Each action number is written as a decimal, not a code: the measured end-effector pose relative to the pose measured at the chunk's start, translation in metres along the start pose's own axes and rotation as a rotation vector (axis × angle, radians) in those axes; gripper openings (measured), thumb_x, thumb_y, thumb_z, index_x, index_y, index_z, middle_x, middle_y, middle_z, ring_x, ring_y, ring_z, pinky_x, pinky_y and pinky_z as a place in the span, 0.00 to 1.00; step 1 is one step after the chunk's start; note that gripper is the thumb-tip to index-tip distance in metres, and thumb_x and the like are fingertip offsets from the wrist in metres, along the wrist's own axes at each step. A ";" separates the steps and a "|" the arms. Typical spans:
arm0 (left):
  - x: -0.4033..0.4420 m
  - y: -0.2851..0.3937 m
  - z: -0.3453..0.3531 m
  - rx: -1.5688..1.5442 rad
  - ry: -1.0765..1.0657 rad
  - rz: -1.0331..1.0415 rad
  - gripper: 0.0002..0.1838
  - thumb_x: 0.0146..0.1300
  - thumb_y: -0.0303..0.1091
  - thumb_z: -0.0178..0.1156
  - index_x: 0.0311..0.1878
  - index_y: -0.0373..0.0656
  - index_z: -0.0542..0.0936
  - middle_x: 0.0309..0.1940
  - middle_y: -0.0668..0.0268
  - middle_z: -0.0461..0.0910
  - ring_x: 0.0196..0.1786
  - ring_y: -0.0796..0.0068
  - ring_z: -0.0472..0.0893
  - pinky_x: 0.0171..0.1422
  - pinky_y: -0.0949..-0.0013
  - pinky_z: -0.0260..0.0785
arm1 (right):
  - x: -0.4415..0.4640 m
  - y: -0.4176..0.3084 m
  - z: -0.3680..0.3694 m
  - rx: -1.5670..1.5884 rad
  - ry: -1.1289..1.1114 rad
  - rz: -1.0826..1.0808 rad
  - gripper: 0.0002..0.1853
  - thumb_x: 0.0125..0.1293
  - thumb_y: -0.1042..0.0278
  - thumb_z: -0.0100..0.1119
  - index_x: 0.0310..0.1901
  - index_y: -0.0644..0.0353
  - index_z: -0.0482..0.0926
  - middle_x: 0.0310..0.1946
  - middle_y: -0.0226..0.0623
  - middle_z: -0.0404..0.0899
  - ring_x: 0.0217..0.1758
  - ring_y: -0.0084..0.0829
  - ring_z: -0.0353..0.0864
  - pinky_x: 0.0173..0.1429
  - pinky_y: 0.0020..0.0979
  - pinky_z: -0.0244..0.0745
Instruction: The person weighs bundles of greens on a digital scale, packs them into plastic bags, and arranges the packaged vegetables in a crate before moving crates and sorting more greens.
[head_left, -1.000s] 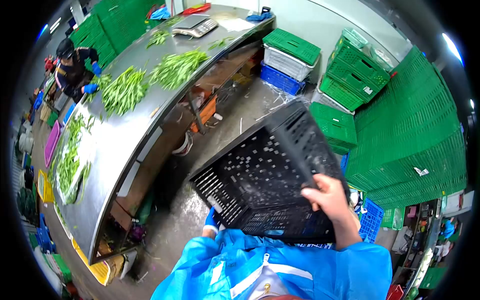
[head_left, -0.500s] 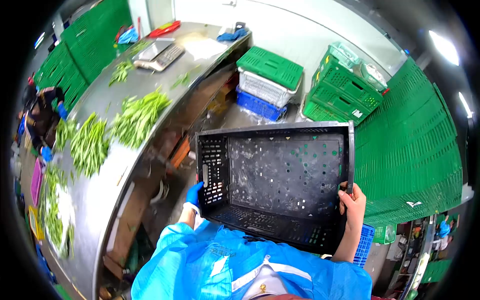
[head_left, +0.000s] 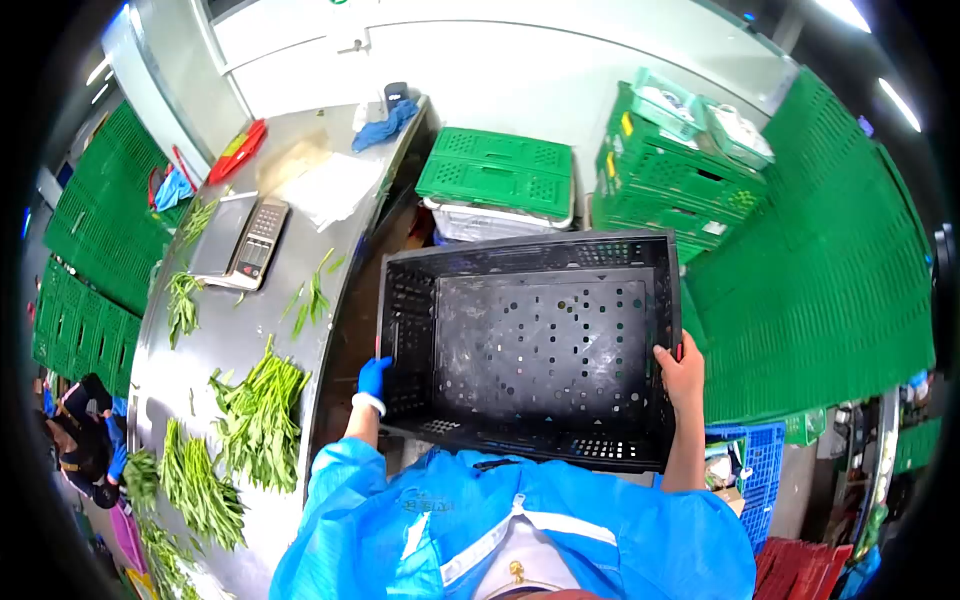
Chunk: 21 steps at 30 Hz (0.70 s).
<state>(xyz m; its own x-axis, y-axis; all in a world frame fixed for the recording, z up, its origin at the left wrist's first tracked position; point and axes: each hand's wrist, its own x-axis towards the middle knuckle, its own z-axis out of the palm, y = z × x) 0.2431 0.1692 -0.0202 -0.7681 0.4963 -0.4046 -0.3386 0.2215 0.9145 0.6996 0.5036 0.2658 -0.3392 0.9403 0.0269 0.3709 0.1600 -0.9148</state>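
A black plastic crate (head_left: 545,345) with small holes in its floor and walls is held in front of my body, its open side facing me. My left hand (head_left: 373,378), in a blue glove, is closed on the crate's left end. Bare, my right hand (head_left: 684,372) grips the right end, with the thumb over the rim and the other fingers mostly hidden behind the wall. Nothing lies inside the crate.
Left is a metal table (head_left: 340,235) with leafy green bunches (head_left: 262,408) and a scale (head_left: 245,240). Ahead are green-topped stacked crates (head_left: 497,170) and more green crates (head_left: 650,185). Green crate stacks (head_left: 820,290) stand right. A co-worker (head_left: 88,435) is far left.
My view has shifted forward toward the wall, so the scale and stacked crates appear closer. The black crate is still between both hands and now sits slightly further left in view.
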 end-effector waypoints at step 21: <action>0.327 0.431 0.239 0.079 0.363 0.511 0.20 0.57 0.38 0.60 0.50 0.36 0.79 0.49 0.52 0.80 0.52 0.59 0.79 0.56 0.61 0.71 | 0.659 0.111 0.209 0.261 -0.325 0.161 0.11 0.62 0.74 0.59 0.47 0.60 0.75 0.31 0.31 0.74 0.29 0.26 0.74 0.31 0.29 0.72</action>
<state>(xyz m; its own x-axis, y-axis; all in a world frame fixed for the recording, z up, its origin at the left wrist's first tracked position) -0.0239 0.6278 0.2412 -0.9625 0.2421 0.1224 0.1501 0.0997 0.9836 0.3362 1.0779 0.0976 -0.5645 0.7973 -0.2138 0.2246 -0.1008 -0.9692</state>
